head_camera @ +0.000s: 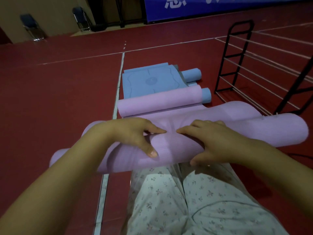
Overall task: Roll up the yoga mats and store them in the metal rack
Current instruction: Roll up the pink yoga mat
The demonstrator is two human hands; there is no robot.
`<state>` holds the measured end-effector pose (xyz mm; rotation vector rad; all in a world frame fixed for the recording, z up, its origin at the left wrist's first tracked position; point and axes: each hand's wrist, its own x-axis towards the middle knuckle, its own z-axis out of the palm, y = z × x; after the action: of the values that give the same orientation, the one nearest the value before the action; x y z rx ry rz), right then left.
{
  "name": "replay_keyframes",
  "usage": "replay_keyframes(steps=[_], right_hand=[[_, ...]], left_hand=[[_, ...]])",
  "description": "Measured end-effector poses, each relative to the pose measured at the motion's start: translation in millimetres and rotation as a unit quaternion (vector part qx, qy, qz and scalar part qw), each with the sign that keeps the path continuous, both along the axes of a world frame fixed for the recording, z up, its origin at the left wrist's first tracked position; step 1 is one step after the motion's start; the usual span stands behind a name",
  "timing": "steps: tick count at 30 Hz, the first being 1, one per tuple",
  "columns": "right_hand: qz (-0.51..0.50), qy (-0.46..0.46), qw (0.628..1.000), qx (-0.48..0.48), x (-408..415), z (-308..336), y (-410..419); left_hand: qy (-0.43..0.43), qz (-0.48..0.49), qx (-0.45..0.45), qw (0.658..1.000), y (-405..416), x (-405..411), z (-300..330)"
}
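A pink yoga mat point(171, 148) lies partly rolled across the floor in front of my knees. My left hand point(135, 133) grips the roll from above, thumb on its near side. My right hand point(213, 141) grips it the same way just to the right. The mat's far end point(159, 100) is curled into a second roll. Beyond it lies a flat blue mat point(149, 80) with two blue rolls point(192, 74) at its right. The black metal rack point(254, 65) stands at the right.
The floor is red with white court lines point(118, 78). Two folding chairs point(32, 27) stand by the far wall at the left. A blue banner point(220, 7) hangs at the back. My legs in flowered trousers point(186, 200) are below the roll.
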<state>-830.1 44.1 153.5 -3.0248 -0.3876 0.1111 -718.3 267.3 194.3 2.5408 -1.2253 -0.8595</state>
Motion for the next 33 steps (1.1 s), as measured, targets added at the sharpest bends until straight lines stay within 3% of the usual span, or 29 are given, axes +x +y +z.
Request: replay_keyframes(steps=[4,6,12,17,22,25,29,33], right_hand=[[0.013,0.040,0.998,0.041,13,5,-5],[0.024,0.049,0.997,0.061,20,8,-6],[0.066,0.097,0.989,0.095,43,18,-12],[0.039,0.123,0.979,0.160,49,12,-22],[0.009,0.035,0.981,0.191,35,8,-22],[0.006,-0.047,0.988,0.146,17,3,-15],[-0.029,-0.209,0.977,-0.029,2,-28,8],[-0.043,-0.277,0.960,-0.025,14,-36,10]], left_hand=[[-0.239,-0.075,-0.043,0.967,7,-24,-8],[-0.285,-0.114,-0.075,0.949,9,-37,-16],[-0.367,-0.067,-0.046,0.926,-7,-48,-30],[-0.334,-0.044,-0.076,0.938,-14,-33,-19],[-0.283,-0.045,-0.067,0.956,-21,-15,-8],[-0.201,-0.034,-0.052,0.978,-23,-1,0],[-0.110,-0.015,-0.031,0.993,-30,15,10],[-0.077,0.001,-0.009,0.997,-33,25,13]])
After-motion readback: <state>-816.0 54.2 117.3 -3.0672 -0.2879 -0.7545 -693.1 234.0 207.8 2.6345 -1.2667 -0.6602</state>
